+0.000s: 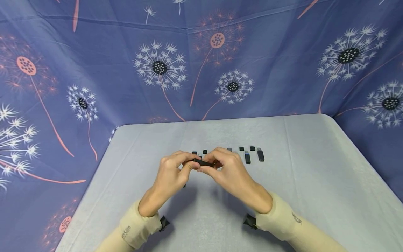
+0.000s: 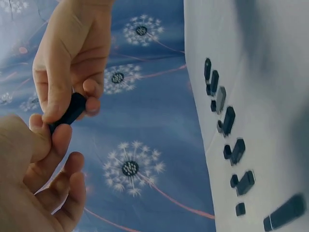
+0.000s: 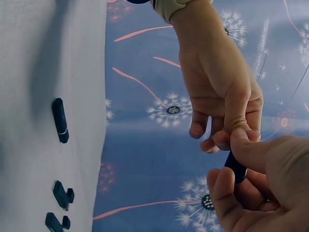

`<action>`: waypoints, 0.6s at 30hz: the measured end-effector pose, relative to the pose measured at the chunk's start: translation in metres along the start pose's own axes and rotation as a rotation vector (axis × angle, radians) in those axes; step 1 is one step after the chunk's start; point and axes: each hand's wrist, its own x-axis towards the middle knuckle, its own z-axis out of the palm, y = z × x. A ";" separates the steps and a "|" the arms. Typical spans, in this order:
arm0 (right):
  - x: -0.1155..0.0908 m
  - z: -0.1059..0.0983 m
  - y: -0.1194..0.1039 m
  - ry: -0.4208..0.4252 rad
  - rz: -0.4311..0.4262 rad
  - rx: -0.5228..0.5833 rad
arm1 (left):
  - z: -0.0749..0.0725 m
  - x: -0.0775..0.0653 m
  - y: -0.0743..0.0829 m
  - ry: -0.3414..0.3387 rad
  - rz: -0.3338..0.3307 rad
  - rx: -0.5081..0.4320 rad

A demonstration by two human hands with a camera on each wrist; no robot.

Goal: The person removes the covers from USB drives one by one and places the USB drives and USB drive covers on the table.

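Both hands meet over the table, thumbs and fingertips on one small black USB flash drive (image 1: 203, 162). My left hand (image 1: 171, 171) pinches one end of it, and my right hand (image 1: 231, 171) pinches the other. In the left wrist view, the dark body of this flash drive (image 2: 73, 108) shows between the fingertips of the two hands. Fingers hide much of it in the right wrist view, where its black end (image 3: 236, 166) sticks out beside the right thumb.
Uncapped flash drives (image 1: 261, 154) stand in a row on the grey-covered table (image 1: 315, 182), with small black caps (image 1: 241, 148) behind them. A closed flash drive (image 2: 285, 212) lies apart, nearer the left arm. A blue dandelion-print cloth (image 1: 267, 52) hangs behind the table.
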 end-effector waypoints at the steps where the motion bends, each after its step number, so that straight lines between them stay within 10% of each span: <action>1: 0.000 -0.001 -0.001 -0.009 -0.004 -0.010 | 0.001 0.000 0.001 0.002 0.012 -0.001; 9: -0.003 -0.008 -0.011 -0.049 -0.174 -0.125 | 0.001 -0.001 0.009 0.009 0.119 0.011; 18: -0.010 -0.011 -0.016 -0.087 -0.272 -0.126 | -0.007 0.007 0.012 -0.054 0.386 0.342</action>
